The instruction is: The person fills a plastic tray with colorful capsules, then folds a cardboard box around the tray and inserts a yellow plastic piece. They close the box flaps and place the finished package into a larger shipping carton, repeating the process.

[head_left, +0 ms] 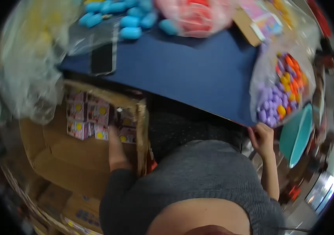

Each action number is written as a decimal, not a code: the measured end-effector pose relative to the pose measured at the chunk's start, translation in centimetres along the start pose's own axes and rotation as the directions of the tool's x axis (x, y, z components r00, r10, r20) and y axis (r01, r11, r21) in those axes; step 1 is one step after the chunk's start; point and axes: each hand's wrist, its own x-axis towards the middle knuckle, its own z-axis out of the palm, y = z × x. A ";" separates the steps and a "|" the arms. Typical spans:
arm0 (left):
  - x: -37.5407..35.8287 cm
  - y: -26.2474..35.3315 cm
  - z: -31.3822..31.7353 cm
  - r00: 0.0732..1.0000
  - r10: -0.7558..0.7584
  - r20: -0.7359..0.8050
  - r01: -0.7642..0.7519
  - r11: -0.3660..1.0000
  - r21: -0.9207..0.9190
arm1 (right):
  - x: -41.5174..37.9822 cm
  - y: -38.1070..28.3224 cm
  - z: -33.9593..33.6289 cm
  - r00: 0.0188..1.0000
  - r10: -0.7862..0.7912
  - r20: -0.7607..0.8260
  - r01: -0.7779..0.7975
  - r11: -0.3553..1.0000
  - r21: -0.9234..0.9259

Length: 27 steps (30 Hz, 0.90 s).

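Note:
My left hand [114,131] reaches down into a large cardboard box [57,150] at the left. It is beside several small printed pink-and-white boxes [98,114] with yellow round marks. Its fingers are in shadow, so their hold is hidden. At the right front corner of the blue table [182,74], my right hand [263,137] is curled closed. It sits just below a clear plastic bag [258,84] of purple, orange and yellow egg-like pieces [274,103]. Whatever its fingers hold, if anything, does not show.
Blue capsules [131,32], a phone [102,58] and a bag of red pieces [198,17] lie on the table. An open carton [249,29] stands at the back right. A teal basin [297,135] leans beside my right hand. Clear plastic bags [30,90] hang at the left.

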 end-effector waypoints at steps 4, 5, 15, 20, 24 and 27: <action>-8.7 8.6 -0.1 0.823 0.447 0.350 -0.561 0.733 0.385 | -11.0 13.1 3.1 0.665 0.639 0.386 -0.567 0.769 -0.296; -9.9 10.5 -2.7 0.730 0.527 0.435 -0.682 0.607 0.409 | -14.2 16.2 4.2 0.490 0.745 0.452 -0.632 0.661 -0.404; -50.1 26.8 3.5 0.034 0.150 0.988 -0.990 -0.134 0.054 | -25.8 28.5 22.9 0.488 0.820 0.298 -0.786 0.264 0.559; -58.7 18.0 18.9 -0.257 -0.554 0.792 -0.902 -0.156 -0.402 | -26.0 29.1 25.2 0.621 0.782 0.054 -0.563 0.397 0.725; -59.0 7.4 29.3 -0.407 -0.605 0.685 -0.726 -0.241 -0.644 | -25.4 28.6 24.4 0.606 0.789 0.101 -0.673 0.440 0.595; -58.2 -1.2 36.4 -0.454 -0.619 0.641 -0.698 -0.200 -0.688 | -25.4 29.1 25.7 0.572 0.816 0.087 -0.647 0.383 0.659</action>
